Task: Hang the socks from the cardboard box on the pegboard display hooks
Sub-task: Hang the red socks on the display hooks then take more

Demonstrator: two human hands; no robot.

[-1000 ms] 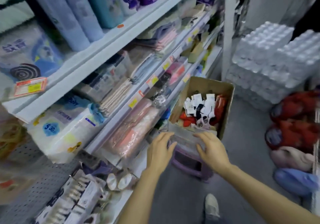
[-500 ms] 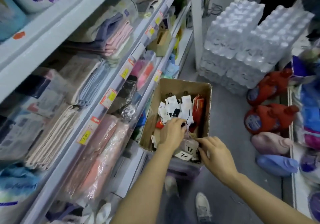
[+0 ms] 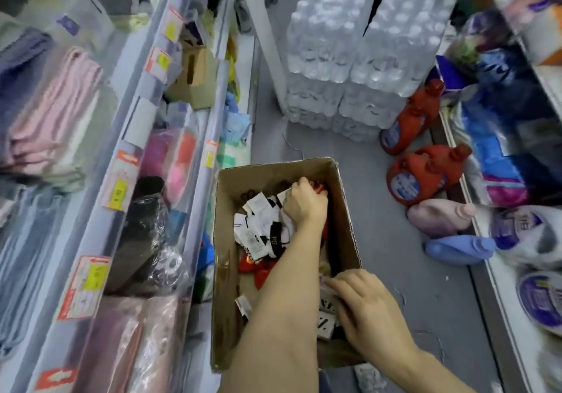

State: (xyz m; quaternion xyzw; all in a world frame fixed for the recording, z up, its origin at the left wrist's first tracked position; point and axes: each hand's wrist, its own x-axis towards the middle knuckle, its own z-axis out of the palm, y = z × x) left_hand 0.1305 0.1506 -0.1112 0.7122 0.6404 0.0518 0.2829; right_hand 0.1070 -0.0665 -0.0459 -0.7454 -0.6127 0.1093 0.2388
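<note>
An open cardboard box point(image 3: 231, 271) stands on the floor beside the left shelving. Inside lie several pairs of socks point(image 3: 258, 228), black, white and red, with white paper tags. My left hand point(image 3: 304, 204) reaches deep into the box's far right part, fingers curled over red socks point(image 3: 319, 189). My right hand point(image 3: 365, 310) lies at the box's near right edge, fingers touching tagged packets point(image 3: 327, 319) there. No pegboard hooks show in this view.
Shelves point(image 3: 137, 137) of folded towels and wrapped textiles run along the left. Stacked packs of water bottles point(image 3: 365, 52) stand ahead. Red detergent jugs point(image 3: 425, 176), a pink bottle and a blue bottle point(image 3: 456, 248) lie on the floor at the right, under another shelf.
The view tilted down over the box. My left hand pushed further into the box, from the white-tagged socks to the red ones. My right hand stayed at the near edge.
</note>
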